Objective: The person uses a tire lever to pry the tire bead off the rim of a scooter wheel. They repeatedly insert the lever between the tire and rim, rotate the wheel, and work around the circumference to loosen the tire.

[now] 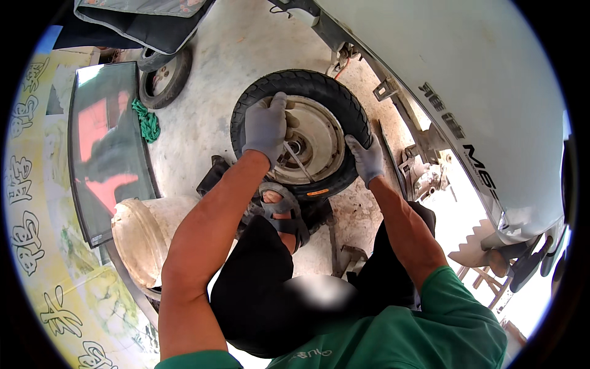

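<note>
Black and probably stiff, the tyre point(354, 112) on its heavy-looking wheel point(327, 126) lay at twelve o'clock, best gripped round the outside. Your right hand point(369, 161) clasped its four o'clock side; your left hand point(264, 129) curled near nine, contents unclear.

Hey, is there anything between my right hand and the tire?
Nothing visible, apart from your glove: your right hand touches the right edge of the tire. The metal rod slants across the wheel's lower part, off to the left of that hand, so it isn't between them.
</note>
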The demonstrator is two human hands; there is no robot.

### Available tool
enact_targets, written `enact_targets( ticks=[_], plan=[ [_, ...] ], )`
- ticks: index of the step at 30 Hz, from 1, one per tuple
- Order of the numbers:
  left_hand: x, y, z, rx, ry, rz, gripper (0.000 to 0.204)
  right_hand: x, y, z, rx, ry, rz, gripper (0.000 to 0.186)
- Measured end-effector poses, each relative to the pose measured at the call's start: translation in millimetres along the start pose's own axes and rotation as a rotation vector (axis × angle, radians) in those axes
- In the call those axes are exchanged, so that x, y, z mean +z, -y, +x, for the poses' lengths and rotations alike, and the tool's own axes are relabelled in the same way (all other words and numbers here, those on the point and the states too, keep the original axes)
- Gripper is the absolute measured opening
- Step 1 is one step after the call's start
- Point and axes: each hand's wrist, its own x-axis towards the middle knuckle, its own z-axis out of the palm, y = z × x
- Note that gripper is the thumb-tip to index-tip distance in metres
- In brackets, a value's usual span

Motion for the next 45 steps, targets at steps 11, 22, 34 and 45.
enact_targets(
  ticks=[11,22,34,45],
  plan=[
    [-1,-10,0,-0.006,-0.001,-0.003,0.034,3,26,-14,-0.049,0.011,0.005,0.077],
    [-2,-12,31,-0.104,-0.083,0.158,0.035,5,39,-18,-0.01,-0.001,-0.138,0.079],
    [13,-8,22,-0.047,-0.163,0.099,0.035,4,65,-29,-0.061,-0.083,-0.263,0.069],
    [20,1,11,-0.007,-0.208,0.144,0.035,3,53,-28,-0.028,-0.087,-0.246,0.067]
  ],
)
